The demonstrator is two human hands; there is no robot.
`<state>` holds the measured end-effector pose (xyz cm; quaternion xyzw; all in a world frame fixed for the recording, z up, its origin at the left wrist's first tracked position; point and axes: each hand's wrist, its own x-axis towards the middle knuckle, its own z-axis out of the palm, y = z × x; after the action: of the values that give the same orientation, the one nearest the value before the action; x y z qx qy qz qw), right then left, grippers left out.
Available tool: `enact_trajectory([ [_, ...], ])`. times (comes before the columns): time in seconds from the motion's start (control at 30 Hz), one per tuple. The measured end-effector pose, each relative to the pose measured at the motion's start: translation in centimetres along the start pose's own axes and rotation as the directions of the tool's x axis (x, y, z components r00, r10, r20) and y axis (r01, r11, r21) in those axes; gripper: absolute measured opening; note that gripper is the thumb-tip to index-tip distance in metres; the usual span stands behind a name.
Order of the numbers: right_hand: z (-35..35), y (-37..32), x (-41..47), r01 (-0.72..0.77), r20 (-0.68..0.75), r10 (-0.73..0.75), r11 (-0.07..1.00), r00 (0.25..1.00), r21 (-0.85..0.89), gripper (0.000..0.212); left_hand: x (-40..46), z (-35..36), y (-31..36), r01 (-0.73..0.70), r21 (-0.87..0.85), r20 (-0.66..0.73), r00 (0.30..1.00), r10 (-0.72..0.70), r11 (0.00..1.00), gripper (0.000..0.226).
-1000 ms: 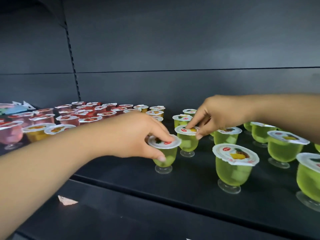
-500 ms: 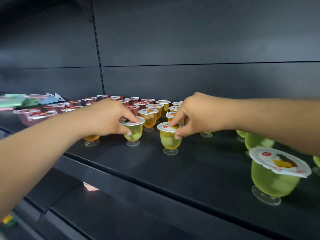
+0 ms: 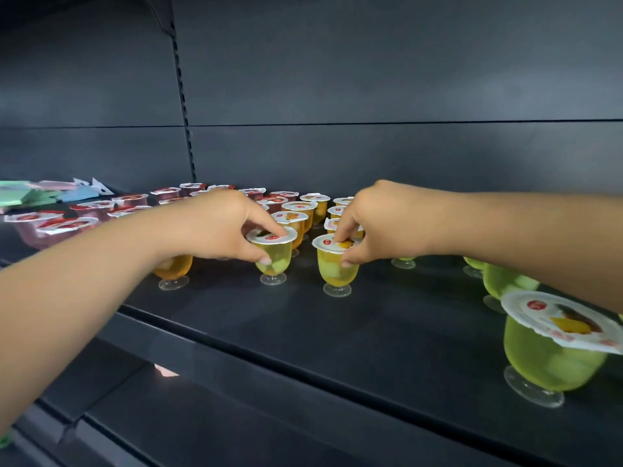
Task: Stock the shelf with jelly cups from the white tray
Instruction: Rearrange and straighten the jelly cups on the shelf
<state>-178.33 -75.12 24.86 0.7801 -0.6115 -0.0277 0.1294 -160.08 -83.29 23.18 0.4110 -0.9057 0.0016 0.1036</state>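
Left hand: the left hand [image 3: 215, 227] reaches in from the lower left over the dark shelf [image 3: 387, 328]; its grip is clenched round a green jelly cup [image 3: 272, 254], fingers on the foil lid and thumb against the cup's side
Left cup: stands upright with its clear foot on the shelf, just in front of the orange jelly cups [image 3: 296, 217]
Right hand: the right hand [image 3: 387, 224] comes in from the right; its grip pinches a second green jelly cup [image 3: 337, 264], fingertips on the lid and thumb pressed to the cup wall below the rim
Right cup: upright, foot on the shelf, just beside the left one with a small gap between them; a picture of yellow fruit shows on its lid
Orange cup: one orange jelly cup [image 3: 172, 269] stands partly hidden under the left forearm
Back rows: orange cups directly behind the two hands; red jelly cups [image 3: 128, 205] spread to the left
Far left: pastel packets [image 3: 43, 195] lie at the back corner; what they are cannot be told
Right side: a large green jelly cup [image 3: 553, 345] stands close to the camera near the shelf's front; more green cups [image 3: 502, 281] behind it, partly hidden by the right forearm
White tray: out of view
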Motion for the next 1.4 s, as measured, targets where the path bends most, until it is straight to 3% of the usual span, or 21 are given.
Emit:
enact_trajectory([
  [0.13,-0.8,0.2,-0.9,-0.108,0.044,0.105,0.992,0.994,0.064,0.044,-0.8,-0.9,1.2,0.016,-0.137,-0.062,0.998,-0.025,0.990,0.032],
  [0.27,-3.0,1.9,-4.7,-0.243,0.030,0.242,0.951,0.970,0.192,0.027,-3.0,-2.1,5.3,-0.078,-0.282,-0.155,0.987,0.035,0.956,0.015],
  [0.4,-3.9,3.6,-11.1,-0.352,0.045,0.350,0.915,0.936,0.199,0.024,-4.4,-1.5,11.8,-0.256,-0.339,-0.198,0.960,0.198,0.905,0.031],
  [0.5,-4.2,4.2,-16.3,-0.411,0.027,0.415,0.886,0.909,0.214,0.023,-4.5,0.4,16.1,-0.339,-0.282,-0.177,0.938,0.299,0.897,0.054],
  [0.57,-4.3,4.3,-19.7,-0.451,0.021,0.458,0.867,0.889,0.212,0.025,-4.3,1.5,18.6,-0.346,-0.245,-0.169,0.935,0.311,0.906,0.055],
  [0.7,-3.3,4.1,-24.2,-0.519,0.076,0.514,0.845,0.855,0.128,0.042,-4.4,3.1,21.4,-0.230,-0.251,-0.117,0.971,0.207,0.940,0.053],
  [0.8,-1.7,3.4,-25.7,-0.519,0.106,0.510,0.850,0.853,0.091,0.042,-5.4,3.9,22.1,-0.194,-0.327,-0.112,0.980,0.166,0.925,0.048],
  [0.9,-0.2,3.0,-26.4,-0.515,0.076,0.511,0.835,0.857,0.194,0.037,-6.6,4.3,22.3,-0.154,-0.366,-0.168,0.981,0.098,0.918,0.043],
  [0.97,0.6,3.1,-26.4,-0.491,0.006,0.527,0.787,0.850,0.374,0.036,-7.2,4.5,22.1,-0.108,-0.411,-0.198,0.980,0.027,0.905,0.042],
  [1.2,4.2,0.1,-22.5,-0.217,-0.290,0.575,0.654,0.765,0.724,0.031,-9.7,5.1,18.3,-0.038,-0.448,-0.273,0.957,-0.096,0.893,0.048],
  [1.27,4.5,-0.8,-20.6,-0.179,-0.315,0.578,0.640,0.753,0.747,0.035,-10.1,5.1,16.5,-0.012,-0.472,-0.308,0.939,-0.152,0.881,0.055],
  [1.4,4.7,-2.8,-16.1,-0.137,-0.311,0.504,0.670,0.806,0.730,0.029,-10.3,5.5,12.1,0.061,-0.576,-0.354,0.880,-0.316,0.815,0.060],
])
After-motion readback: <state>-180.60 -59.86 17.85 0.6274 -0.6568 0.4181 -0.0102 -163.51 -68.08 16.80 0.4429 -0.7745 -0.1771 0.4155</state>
